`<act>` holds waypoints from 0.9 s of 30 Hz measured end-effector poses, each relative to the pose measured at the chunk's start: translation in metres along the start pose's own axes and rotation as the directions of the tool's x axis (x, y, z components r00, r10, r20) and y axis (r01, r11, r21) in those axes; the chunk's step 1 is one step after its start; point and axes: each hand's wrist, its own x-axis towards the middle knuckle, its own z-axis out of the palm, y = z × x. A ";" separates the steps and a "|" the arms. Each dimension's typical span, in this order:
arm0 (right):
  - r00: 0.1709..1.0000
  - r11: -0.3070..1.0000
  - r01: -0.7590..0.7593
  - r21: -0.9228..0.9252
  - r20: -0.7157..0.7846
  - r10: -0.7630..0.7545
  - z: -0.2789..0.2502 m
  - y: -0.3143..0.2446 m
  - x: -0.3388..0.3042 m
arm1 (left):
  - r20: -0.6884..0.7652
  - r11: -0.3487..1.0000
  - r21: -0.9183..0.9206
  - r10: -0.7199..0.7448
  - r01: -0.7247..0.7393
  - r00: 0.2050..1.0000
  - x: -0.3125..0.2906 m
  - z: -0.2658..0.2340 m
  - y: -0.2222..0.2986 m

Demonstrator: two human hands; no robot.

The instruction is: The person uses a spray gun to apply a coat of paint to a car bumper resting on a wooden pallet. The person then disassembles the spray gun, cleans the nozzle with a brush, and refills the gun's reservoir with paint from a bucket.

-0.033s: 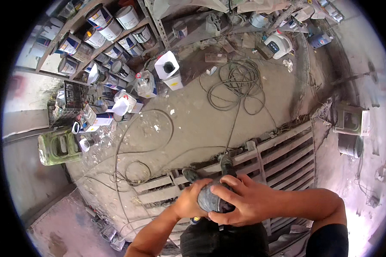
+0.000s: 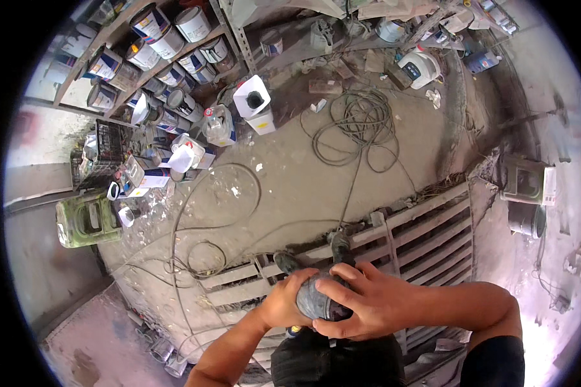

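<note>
at left, shelved cans [image 2: 192, 26] bear blue-and-white labels [image 2: 148, 26], their print too small to read. further right, the left hand [image 2: 288, 301] grips a grey, rounded object [image 2: 314, 298] before the body [image 2: 336, 364]; the right hand [image 2: 371, 300] clasps its other side, fingers spread.

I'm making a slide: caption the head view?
Left hand and right hand hold a rounded dark object above floor slats, a coiled line beyond.

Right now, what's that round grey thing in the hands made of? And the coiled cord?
The round grey thing looks dull and patchy: maybe rubber, plastic or metal, I can't tell which. The coiled cord seems to be rubber or plastic, matte and dusty, because it bends in smooth loops.
</note>
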 end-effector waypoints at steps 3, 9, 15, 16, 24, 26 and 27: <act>0.998 1.000 0.014 0.007 0.061 -0.015 0.002 0.000 0.007 | -0.017 0.999 0.014 0.034 -0.034 0.999 -0.003 -0.006 0.002; 0.975 0.969 -0.217 0.115 -0.030 0.222 0.027 -0.010 0.009 | -0.090 0.997 0.068 -0.026 0.032 0.996 -0.014 -0.014 -0.005; 0.620 0.647 -0.736 0.202 -0.186 0.763 0.039 -0.057 0.022 | -0.104 0.995 0.094 -0.018 0.028 0.994 -0.018 -0.010 0.003; 0.598 0.626 -0.752 0.205 -0.186 0.780 0.037 -0.060 0.021 | -0.116 0.996 0.082 0.032 -0.022 0.993 -0.016 -0.008 0.003; 0.786 0.813 -0.575 0.097 -0.211 0.581 0.023 -0.064 0.013 | -0.053 0.990 0.056 0.131 -0.128 0.990 -0.014 -0.010 0.008; 0.842 0.866 -0.490 0.096 -0.205 0.499 0.020 -0.056 0.009 | -0.060 0.983 0.072 0.171 -0.167 0.983 -0.013 -0.012 0.007; 0.866 0.890 -0.444 0.103 -0.207 0.455 0.018 -0.052 0.008 | -0.056 0.985 0.063 0.163 -0.159 0.985 -0.014 -0.013 0.006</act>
